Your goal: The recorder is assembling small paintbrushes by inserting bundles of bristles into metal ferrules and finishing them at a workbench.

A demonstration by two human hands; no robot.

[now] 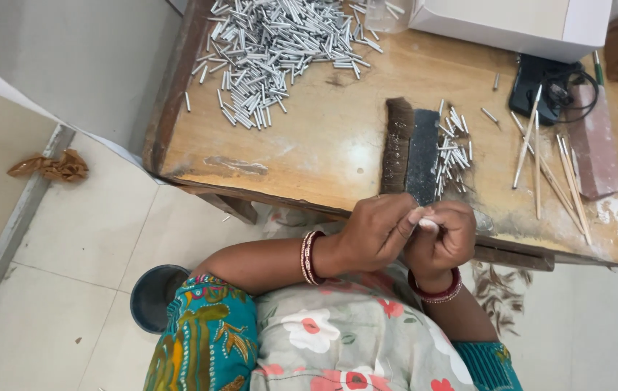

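My left hand [376,233] and my right hand [445,239] meet just below the front edge of a low wooden table [309,152]. Both pinch one small pale piece [428,224] between their fingertips; its exact kind is too small to tell. Bangles circle both wrists. Directly above the hands lies a dark pad [422,154] with a brown bristle strip [397,145] on its left and a small heap of short metal tubes [452,153] on its right.
A large pile of short metal tubes [273,47] covers the table's far left. Several thin wooden sticks [552,166], a pink block [595,148], a black corded device [548,87] and a white box [519,22] sit at right. A dark bucket [155,295] stands on the tiled floor.
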